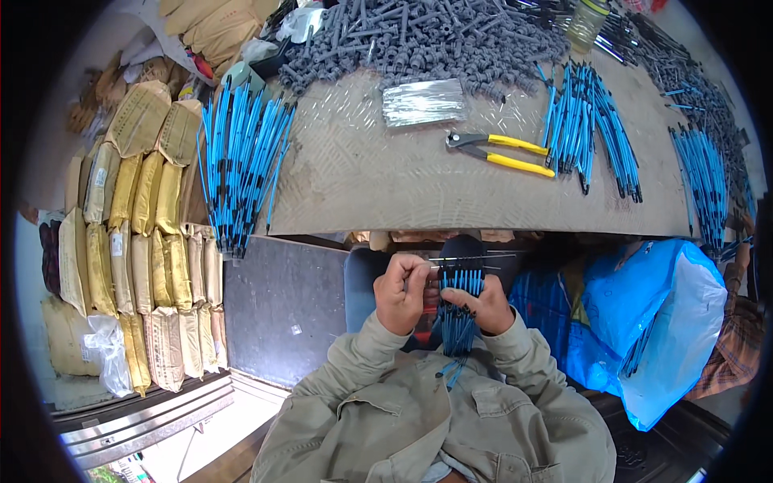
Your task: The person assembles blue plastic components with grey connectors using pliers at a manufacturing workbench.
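Observation:
Above my lap, my right hand [489, 306] is closed around a bundle of thin blue rods with black ends [457, 330], its thumb lying across the front. The rods stand side by side at the top and hang down towards my jacket. My left hand [401, 294] is closed in a pinch at the left side of the bundle's top; what its fingertips hold is too small to make out. A thin metal wire [495, 256] runs across the top of the rods and sticks out to the right.
On the table [354, 177] lie yellow-handled pincers [511, 153], a pack of silvery wires [424, 102], a heap of grey plastic parts [419, 40] and blue rod bundles [241, 161]. Stacked sacks [145, 193] stand left. A blue bag [644, 314] is at right, near another person's plaid clothing [733, 346].

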Demonstrator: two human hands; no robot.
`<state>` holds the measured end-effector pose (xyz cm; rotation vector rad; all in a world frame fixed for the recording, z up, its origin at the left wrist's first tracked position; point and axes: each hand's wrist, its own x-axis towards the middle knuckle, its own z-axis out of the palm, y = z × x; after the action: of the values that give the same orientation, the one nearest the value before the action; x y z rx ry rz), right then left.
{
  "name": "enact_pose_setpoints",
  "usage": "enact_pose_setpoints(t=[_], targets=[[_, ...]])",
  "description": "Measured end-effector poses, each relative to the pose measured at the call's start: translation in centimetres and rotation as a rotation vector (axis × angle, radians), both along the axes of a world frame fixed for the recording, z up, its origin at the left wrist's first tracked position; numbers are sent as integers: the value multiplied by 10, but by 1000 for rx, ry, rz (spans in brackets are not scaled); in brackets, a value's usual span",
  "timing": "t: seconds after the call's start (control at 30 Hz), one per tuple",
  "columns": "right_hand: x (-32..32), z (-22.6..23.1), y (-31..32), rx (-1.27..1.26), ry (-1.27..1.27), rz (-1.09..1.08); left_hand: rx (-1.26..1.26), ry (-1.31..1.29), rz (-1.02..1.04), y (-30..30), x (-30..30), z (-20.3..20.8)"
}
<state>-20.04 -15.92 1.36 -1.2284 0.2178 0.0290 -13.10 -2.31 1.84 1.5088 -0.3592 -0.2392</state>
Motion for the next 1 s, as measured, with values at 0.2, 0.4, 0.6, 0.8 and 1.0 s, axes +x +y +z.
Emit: enact_pose_setpoints(t=[0.2, 0.4, 0.6, 0.8, 1.0], targets=[[4, -4, -17, 181, 109, 10, 326, -477, -235, -1, 96, 44], [13, -5, -22, 205, 82, 13, 624, -992, -82, -121, 270, 64], [5, -10, -20, 236, 130, 13, 1055, -1068, -143, -163, 315, 41], [-2, -8, -18, 188, 152, -2, 768, -952, -92, -129, 295, 78], [-4, 9, -19, 5, 136, 0, 172, 69, -604, -20, 139, 81]])
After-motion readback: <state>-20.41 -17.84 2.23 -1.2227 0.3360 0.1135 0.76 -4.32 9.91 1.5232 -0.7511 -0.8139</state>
